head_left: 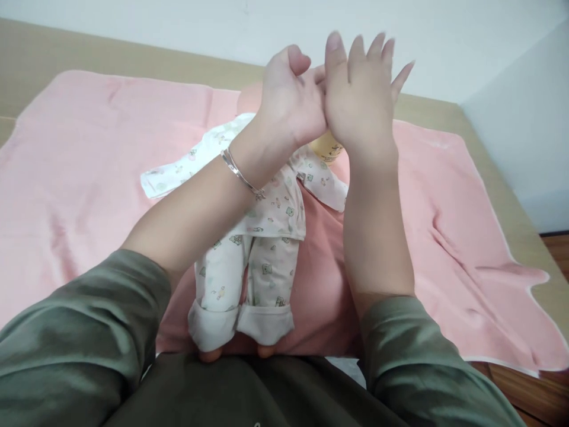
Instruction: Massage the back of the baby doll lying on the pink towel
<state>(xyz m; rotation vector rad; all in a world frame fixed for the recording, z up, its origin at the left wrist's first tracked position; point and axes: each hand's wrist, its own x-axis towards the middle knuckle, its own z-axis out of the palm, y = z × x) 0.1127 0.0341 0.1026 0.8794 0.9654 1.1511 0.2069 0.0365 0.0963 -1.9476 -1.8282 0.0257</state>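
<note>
My left hand (293,101) is raised palm up, its fingers partly hidden behind my right hand. My right hand (360,89) shows its back, fingers stretched out and spread, and its edge touches the left palm. I see nothing held in either hand. Below them a baby doll (273,201) lies on its back in a white printed long-sleeved top and white printed trousers (271,273) with turned-up cuffs. My left hand and forearm cover most of its head and part of its body. A yellow container (328,145) with dark print shows partly behind my right wrist.
A pink blanket (106,142) with a pale edge lies under the doll, wrinkled at the right. It covers much of a light wooden table (444,112). A white wall (155,24) stands behind the table. Brown wooden flooring (558,252) shows at the right.
</note>
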